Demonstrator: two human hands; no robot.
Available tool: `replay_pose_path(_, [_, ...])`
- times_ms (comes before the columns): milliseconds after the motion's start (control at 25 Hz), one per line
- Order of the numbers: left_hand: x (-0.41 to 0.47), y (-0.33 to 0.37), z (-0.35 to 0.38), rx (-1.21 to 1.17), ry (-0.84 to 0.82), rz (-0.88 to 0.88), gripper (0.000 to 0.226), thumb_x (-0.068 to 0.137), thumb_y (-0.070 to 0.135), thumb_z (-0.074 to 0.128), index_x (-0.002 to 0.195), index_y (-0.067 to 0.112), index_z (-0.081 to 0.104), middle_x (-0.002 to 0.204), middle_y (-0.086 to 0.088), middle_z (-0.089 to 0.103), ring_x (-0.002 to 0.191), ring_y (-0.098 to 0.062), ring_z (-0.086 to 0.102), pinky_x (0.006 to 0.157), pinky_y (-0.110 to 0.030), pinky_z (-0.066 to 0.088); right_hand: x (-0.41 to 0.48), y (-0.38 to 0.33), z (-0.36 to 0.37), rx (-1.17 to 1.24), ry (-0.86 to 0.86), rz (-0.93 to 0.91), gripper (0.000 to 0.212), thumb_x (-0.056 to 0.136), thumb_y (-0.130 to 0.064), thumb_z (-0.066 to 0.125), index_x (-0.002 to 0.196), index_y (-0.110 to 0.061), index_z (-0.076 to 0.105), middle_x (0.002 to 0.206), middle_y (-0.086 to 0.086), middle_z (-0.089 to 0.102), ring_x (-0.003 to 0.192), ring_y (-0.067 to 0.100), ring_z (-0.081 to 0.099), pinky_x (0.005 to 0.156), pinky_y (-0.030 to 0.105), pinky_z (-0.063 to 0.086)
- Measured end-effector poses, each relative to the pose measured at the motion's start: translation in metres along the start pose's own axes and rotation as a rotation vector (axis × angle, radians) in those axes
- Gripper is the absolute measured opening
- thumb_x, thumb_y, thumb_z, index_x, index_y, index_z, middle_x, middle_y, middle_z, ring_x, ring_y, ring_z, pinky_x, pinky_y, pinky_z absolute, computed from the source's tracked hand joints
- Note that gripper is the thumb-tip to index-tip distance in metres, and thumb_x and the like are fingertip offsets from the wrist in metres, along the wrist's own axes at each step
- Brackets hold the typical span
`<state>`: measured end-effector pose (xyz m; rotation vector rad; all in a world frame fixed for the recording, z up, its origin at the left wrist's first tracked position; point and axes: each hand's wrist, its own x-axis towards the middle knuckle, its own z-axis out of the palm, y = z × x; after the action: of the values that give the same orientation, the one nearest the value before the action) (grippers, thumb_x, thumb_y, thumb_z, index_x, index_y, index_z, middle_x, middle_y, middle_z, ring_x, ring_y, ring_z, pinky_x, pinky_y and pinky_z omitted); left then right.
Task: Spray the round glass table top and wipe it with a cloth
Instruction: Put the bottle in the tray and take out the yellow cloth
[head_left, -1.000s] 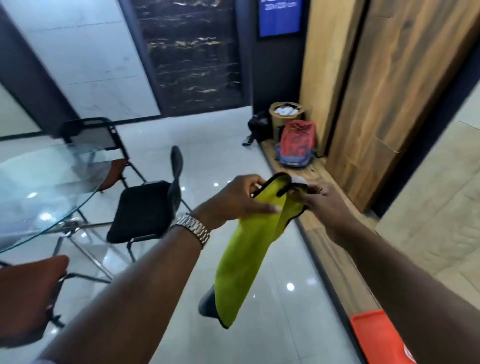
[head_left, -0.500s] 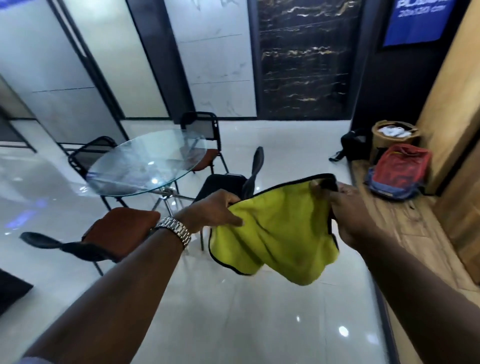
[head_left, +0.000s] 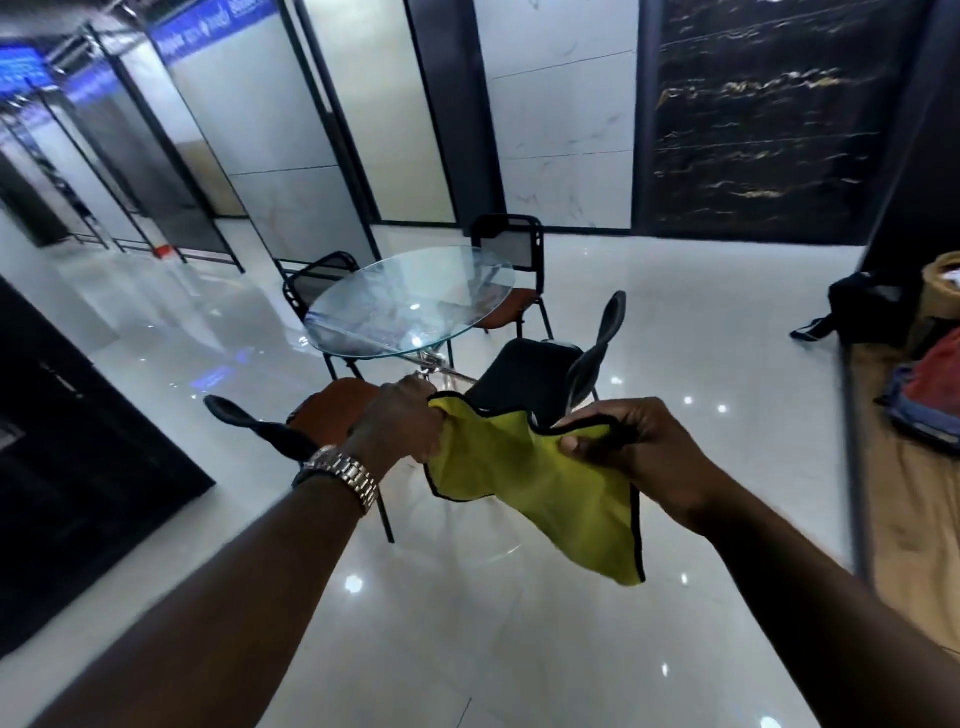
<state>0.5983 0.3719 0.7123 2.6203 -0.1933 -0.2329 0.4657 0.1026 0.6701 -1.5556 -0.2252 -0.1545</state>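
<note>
Close to the camera, over the glossy floor (head_left: 467, 623): left hand (head_left: 402, 423) and right hand (head_left: 634, 452) each pinch the top hem of a yellow, black-edged cloth (head_left: 540, 488), which hangs slack between them. Metal watch (head_left: 345, 475) on the left wrist. Farther off: round glass table top (head_left: 410, 301) among chairs (head_left: 535, 374), well apart from the cloth.

We hold the yellow cloth (head_left: 540, 483) stretched between our left hand (head_left: 402, 423) and right hand (head_left: 631, 452), gripping its black-trimmed top edge. Beyond it stands the round glass table top (head_left: 410, 301), chairs (head_left: 511, 270) around it.
</note>
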Motion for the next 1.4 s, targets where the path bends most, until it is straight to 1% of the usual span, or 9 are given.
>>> replay_pose_path(280, [0.016, -0.036, 0.004, -0.776, -0.112, -0.155, 0.046, 0.082, 0.034, 0.076, 0.11, -0.002, 0.068, 0.096, -0.014, 0.075, 0.09, -0.025, 0.072, 0.074, -0.042, 0.063, 0.053, 0.029, 0.061, -0.037, -0.416, 0.074, 0.021, 0.095, 0.003, 0.074, 0.116, 0.001, 0.079, 0.119, 0.006, 0.081, 0.118, 0.021, 0.075, 0.102, 0.03, 0.058])
replay_pose_path(360, [0.029, -0.05, 0.011, -0.731, -0.108, -0.191, 0.055, 0.075, 0.036, 0.089, 0.116, 0.008, 0.066, 0.103, -0.012, 0.073, 0.096, -0.023, 0.07, 0.07, -0.037, 0.063, 0.073, 0.04, 0.084, -0.009, -0.578, 0.123, 0.018, 0.096, 0.004, 0.073, 0.112, 0.001, 0.078, 0.114, 0.004, 0.081, 0.115, 0.019, 0.074, 0.101, 0.029, 0.056])
replay_pose_path(440, [0.051, -0.073, 0.012, -0.566, -0.076, -0.139, 0.063, 0.074, 0.009, 0.085, 0.129, 0.02, 0.057, 0.119, -0.008, 0.064, 0.101, -0.018, 0.063, 0.07, -0.029, 0.058, 0.102, 0.053, 0.107, 0.0, -0.648, 0.151, 0.017, 0.096, 0.003, 0.072, 0.111, 0.0, 0.078, 0.112, 0.005, 0.08, 0.113, 0.02, 0.074, 0.101, 0.033, 0.056])
replay_pose_path(600, [0.096, -0.127, -0.018, -0.472, -0.235, 0.086, 0.072, 0.068, -0.004, 0.067, 0.126, 0.038, 0.059, 0.127, 0.002, 0.06, 0.108, -0.016, 0.063, 0.079, -0.039, 0.062, 0.169, 0.088, 0.134, -0.302, -0.41, 0.09, 0.02, 0.092, -0.004, 0.081, 0.109, -0.014, 0.085, 0.124, 0.001, 0.078, 0.124, 0.019, 0.071, 0.107, 0.043, 0.058])
replay_pose_path(800, [0.147, -0.173, -0.065, -0.206, -0.387, 0.379, 0.066, 0.078, -0.014, 0.059, 0.106, 0.046, 0.067, 0.114, 0.005, 0.069, 0.102, -0.025, 0.072, 0.075, -0.059, 0.061, 0.251, 0.1, 0.152, -0.698, -0.327, -0.024, 0.039, 0.084, -0.018, 0.091, 0.1, -0.052, 0.083, 0.174, -0.013, 0.029, 0.161, 0.008, 0.026, 0.124, 0.033, 0.036])
replay_pose_path(960, [0.177, -0.199, -0.088, -0.122, -0.402, 0.444, 0.065, 0.08, -0.014, 0.056, 0.1, 0.047, 0.068, 0.105, 0.01, 0.069, 0.093, -0.014, 0.071, 0.068, -0.052, 0.061, 0.297, 0.104, 0.174, -0.623, -0.434, 0.082, 0.035, 0.088, -0.013, 0.087, 0.099, -0.046, 0.084, 0.157, -0.012, 0.056, 0.146, 0.001, 0.05, 0.117, 0.035, 0.051])
replay_pose_path(1160, [0.219, -0.228, -0.108, -0.1, -0.371, 0.423, 0.056, 0.087, -0.009, 0.056, 0.098, 0.043, 0.072, 0.104, 0.015, 0.07, 0.09, -0.007, 0.07, 0.07, -0.034, 0.062, 0.35, 0.144, 0.195, -0.549, -0.347, 0.04, 0.019, 0.089, -0.01, 0.086, 0.096, -0.028, 0.086, 0.099, -0.012, 0.081, 0.096, 0.006, 0.076, 0.085, 0.029, 0.06])
replay_pose_path(1280, [0.251, -0.248, -0.119, 0.049, -0.356, 0.363, 0.043, 0.082, -0.006, 0.054, 0.09, 0.029, 0.078, 0.102, 0.017, 0.072, 0.095, -0.009, 0.067, 0.083, -0.035, 0.058, 0.389, 0.167, 0.19, -0.519, -0.309, 0.025, 0.02, 0.088, -0.013, 0.087, 0.098, -0.03, 0.085, 0.095, -0.016, 0.081, 0.091, 0.001, 0.076, 0.084, 0.021, 0.058])
replay_pose_path(1400, [0.281, -0.257, -0.123, 0.042, -0.448, 0.332, 0.021, 0.085, 0.009, 0.059, 0.066, 0.013, 0.068, 0.084, 0.009, 0.064, 0.078, -0.007, 0.057, 0.07, -0.024, 0.044, 0.43, 0.185, 0.172, -0.519, -0.372, 0.058, 0.014, 0.086, -0.022, 0.09, 0.098, -0.028, 0.086, 0.095, -0.017, 0.081, 0.093, 0.003, 0.077, 0.091, 0.034, 0.062])
